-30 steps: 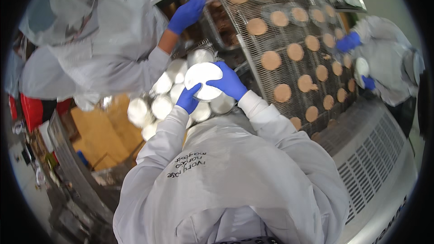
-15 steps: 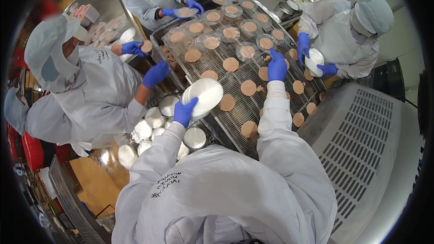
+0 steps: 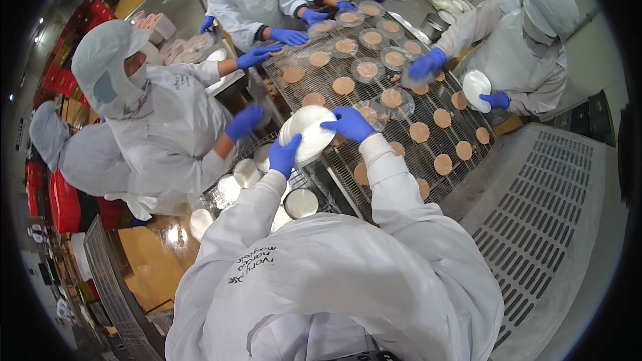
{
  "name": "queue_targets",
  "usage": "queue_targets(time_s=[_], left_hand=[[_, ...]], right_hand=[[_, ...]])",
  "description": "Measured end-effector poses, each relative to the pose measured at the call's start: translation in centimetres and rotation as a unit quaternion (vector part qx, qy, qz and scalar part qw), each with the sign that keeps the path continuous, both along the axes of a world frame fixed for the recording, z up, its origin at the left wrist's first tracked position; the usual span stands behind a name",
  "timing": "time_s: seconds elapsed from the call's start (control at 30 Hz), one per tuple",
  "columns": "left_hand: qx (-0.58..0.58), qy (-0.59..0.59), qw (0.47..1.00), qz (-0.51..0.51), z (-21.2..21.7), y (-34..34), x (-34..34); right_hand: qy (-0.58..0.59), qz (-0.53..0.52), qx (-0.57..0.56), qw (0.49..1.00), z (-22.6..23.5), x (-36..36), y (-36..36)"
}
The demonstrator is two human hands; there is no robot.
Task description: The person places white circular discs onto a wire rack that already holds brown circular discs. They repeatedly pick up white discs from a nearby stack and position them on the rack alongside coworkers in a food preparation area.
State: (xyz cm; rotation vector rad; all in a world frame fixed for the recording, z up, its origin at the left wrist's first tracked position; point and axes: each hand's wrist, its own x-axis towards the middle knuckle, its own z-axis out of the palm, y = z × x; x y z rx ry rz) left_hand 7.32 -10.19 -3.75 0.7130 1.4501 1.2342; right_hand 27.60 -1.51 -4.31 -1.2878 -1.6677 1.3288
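Observation:
My left hand (image 3: 284, 155) is closed on the near-left edge of a stack of thin round white sheets (image 3: 304, 130), held up beside the wire mesh belt (image 3: 321, 117). At the stack's right edge, my right hand (image 3: 353, 124) pinches the rim with its fingertips. Rows of round pinkish patties (image 3: 419, 132) lie flat on the belt. Around several of them shows a wider clear disc, as at the patty (image 3: 391, 98) right of centre; whether it lies over or under the meat I cannot tell.
Below my left forearm, several round tins (image 3: 301, 202) and white discs fill a wire rack. A slotted metal cover (image 3: 542, 220) stands at right. Co-workers in blue gloves reach over the belt from left, back and right; the right one holds a white stack (image 3: 476, 90).
My right hand has come back from over the belt to the stack. Clear discs now show around two mid-belt patties that looked bare. The left co-worker's hand has left a patty-like disc.

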Motion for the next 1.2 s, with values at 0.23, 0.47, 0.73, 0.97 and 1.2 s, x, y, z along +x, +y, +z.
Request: queue_targets(time_s=[0.23,0.47,0.73,0.97,1.2], left_hand=[[0.002,0.004,1.0,0.01,-0.2,-4.1,-7.8],[-0.082,-0.271,0.959,-0.009,-0.2,-12.4,-12.2],[-0.063,-0.058,0.996,-0.009,-1.9,-12.2,-9.7],[0.012,0.015,1.0,0.004,1.4,-16.1,-6.4],[-0.002,-0.066,0.998,0.02,2.0,-13.4,-11.3]], right_hand=[[0.074,-0.014,0.022,0.997,2.1,-4.5,-1.3],[-0.291,-0.245,0.166,0.91,0.6,10.4,-3.2],[-0.524,0.028,0.075,0.848,-1.1,-0.1,-8.5],[-0.213,0.077,0.096,0.969,3.6,-8.2,-13.8],[-0.085,-0.031,-0.012,0.996,6.9,-6.7,-8.4]])
